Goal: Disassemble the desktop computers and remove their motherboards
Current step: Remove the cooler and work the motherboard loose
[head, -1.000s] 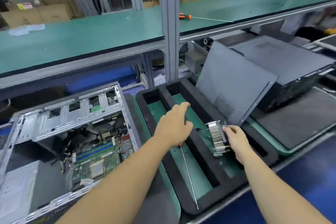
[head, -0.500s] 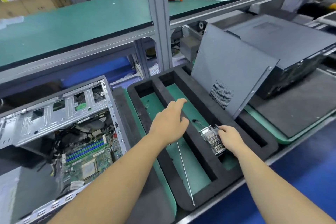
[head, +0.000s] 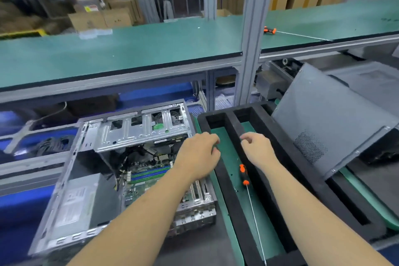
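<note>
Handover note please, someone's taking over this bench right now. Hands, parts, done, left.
Left hand: loosely curled, empty, over the open case.
Right hand: loosely curled, empty, over the foam tray.
Long screwdriver lies in the tray; a second one on the upper shelf.
Done: side panel off, leaning right of the tray.
Left: motherboard sits in the case.

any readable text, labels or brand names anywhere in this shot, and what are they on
None can be read.
White sticker on the open computer case: print too blurred.
Yellow and red label on a cardboard box behind the bench: too small and blurred.
Markings on the motherboard: too small to read.
</note>
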Available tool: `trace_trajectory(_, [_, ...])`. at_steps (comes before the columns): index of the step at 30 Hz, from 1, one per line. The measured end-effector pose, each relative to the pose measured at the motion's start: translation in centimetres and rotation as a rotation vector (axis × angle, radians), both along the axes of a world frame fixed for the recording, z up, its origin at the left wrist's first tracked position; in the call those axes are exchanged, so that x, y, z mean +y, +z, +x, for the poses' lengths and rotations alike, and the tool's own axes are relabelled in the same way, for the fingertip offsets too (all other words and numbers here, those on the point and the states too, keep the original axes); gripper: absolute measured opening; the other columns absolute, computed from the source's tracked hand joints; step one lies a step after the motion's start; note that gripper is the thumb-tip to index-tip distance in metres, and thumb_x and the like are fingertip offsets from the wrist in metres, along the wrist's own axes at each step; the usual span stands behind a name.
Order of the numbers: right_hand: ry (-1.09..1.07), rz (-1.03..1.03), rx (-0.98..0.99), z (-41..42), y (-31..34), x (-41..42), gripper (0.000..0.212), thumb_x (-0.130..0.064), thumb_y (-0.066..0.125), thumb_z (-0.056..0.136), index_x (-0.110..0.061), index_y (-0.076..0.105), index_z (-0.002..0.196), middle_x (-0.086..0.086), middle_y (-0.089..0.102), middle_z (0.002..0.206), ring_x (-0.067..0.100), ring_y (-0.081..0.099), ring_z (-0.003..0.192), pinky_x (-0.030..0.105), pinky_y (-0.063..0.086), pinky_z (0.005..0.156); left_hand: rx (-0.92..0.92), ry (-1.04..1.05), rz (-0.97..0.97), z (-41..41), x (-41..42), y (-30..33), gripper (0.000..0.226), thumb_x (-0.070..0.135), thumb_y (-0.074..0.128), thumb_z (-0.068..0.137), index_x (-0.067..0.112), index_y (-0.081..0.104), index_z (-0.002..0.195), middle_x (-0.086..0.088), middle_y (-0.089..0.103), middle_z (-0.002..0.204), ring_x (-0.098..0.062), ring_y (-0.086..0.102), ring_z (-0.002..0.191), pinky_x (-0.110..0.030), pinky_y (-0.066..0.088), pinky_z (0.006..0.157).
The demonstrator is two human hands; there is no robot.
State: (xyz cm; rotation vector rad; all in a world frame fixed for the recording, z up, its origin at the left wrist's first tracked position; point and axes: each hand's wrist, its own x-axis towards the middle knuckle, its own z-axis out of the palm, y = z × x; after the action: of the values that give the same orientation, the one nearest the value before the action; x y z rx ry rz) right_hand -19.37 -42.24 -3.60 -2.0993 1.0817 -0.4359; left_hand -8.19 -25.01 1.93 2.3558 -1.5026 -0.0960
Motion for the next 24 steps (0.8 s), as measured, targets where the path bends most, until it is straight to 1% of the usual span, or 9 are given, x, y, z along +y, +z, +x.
trace_trajectory(2, [0.083,-0.039,-0.027,4.0,1.8,2.4,0.033,-0.018,0.049,0.094,-0.022,0.068,0.121,0.0,0.068,0.12,0.013,0.056,0.094,0.024,0.042,0.08,-0.001,0.062,-0.023,2.2,2.7,0.1,0.03,0.023,0.047,0.095,0.021,0.062,0.121,-0.001,0.067,0.114,-0.025,0.059,0.105,-0.043,0.049,0.091])
trace_trajectory(4, [0.175,-0.1,-0.076,7.6,3.3,5.4,0.032,-0.018,0.05,0.095,-0.02,0.068,0.121,0.0,0.068,0.118,0.012,0.057,0.094,0.024,0.043,0.082,0.008,0.151,-0.033,4.5,5.7,0.0,0.026,0.023,0.048,0.094,0.021,0.063,0.114,-0.001,0.068,0.109,-0.025,0.061,0.099,-0.041,0.051,0.085])
trace_trajectory(8, [0.413,-0.244,-0.096,12.8,4.4,11.8,0.031,-0.018,0.051,0.094,-0.018,0.068,0.12,0.005,0.071,0.111,0.019,0.064,0.092,0.03,0.051,0.084,-0.038,0.315,0.045,8.9,12.2,-1.4,0.02,0.028,0.048,0.092,0.023,0.061,0.107,0.0,0.066,0.102,-0.026,0.061,0.095,-0.039,0.049,0.079])
trace_trajectory(11, [0.69,-0.274,0.133,14.8,2.9,15.4,0.029,-0.019,0.052,0.094,-0.015,0.066,0.119,0.009,0.07,0.109,0.025,0.065,0.09,0.038,0.056,0.08,-0.087,0.32,0.176,10.8,15.8,-3.1,0.021,0.028,0.047,0.092,0.022,0.058,0.109,0.0,0.063,0.102,-0.026,0.059,0.098,-0.038,0.043,0.078])
trace_trajectory(15, [0.909,-0.343,0.525,15.7,-0.8,18.2,0.022,-0.021,0.056,0.091,-0.012,0.064,0.11,0.01,0.066,0.102,0.03,0.064,0.09,0.039,0.055,0.075,-0.113,0.25,0.273,11.8,17.4,-4.7,0.021,0.028,0.043,0.093,0.021,0.058,0.106,-0.002,0.063,0.103,-0.027,0.058,0.098,-0.038,0.035,0.078])
trace_trajectory(17, [0.922,-0.351,0.619,15.7,-2.0,18.0,0.017,-0.02,0.058,0.09,-0.012,0.062,0.104,0.01,0.065,0.098,0.031,0.064,0.088,0.038,0.055,0.071,-0.069,0.238,0.218,12.1,17.3,-4.9,0.025,0.029,0.042,0.092,0.024,0.061,0.108,0.002,0.065,0.101,-0.024,0.058,0.096,-0.037,0.037,0.08])
trace_trajectory(20, [0.763,-0.349,0.619,15.5,-2.2,15.3,0.017,-0.013,0.057,0.088,-0.01,0.065,0.103,0.008,0.066,0.1,0.028,0.064,0.09,0.036,0.055,0.075,0.056,0.282,0.098,12.5,17.5,-4.9,0.025,0.028,0.044,0.089,0.025,0.064,0.104,0.006,0.069,0.093,-0.019,0.061,0.091,-0.037,0.045,0.088])
trace_trajectory(22, [0.726,-0.341,0.6,15.4,-2.2,14.0,0.012,-0.013,0.057,0.089,-0.009,0.065,0.095,0.008,0.067,0.097,0.026,0.065,0.087,0.032,0.053,0.072,0.048,0.277,0.112,12.4,17.5,-5.2,0.028,0.029,0.042,0.089,0.027,0.064,0.106,0.007,0.069,0.096,-0.019,0.059,0.092,-0.037,0.043,0.09])
trace_trajectory(24, [0.812,-0.337,0.587,15.5,-2.3,14.9,0.012,-0.022,0.061,0.09,-0.013,0.066,0.097,0.006,0.066,0.096,0.024,0.063,0.086,0.031,0.052,0.072,-0.02,0.261,0.179,12.4,17.4,-5.4,0.028,0.03,0.04,0.089,0.028,0.063,0.106,0.006,0.069,0.098,-0.02,0.057,0.092,-0.037,0.038,0.085])
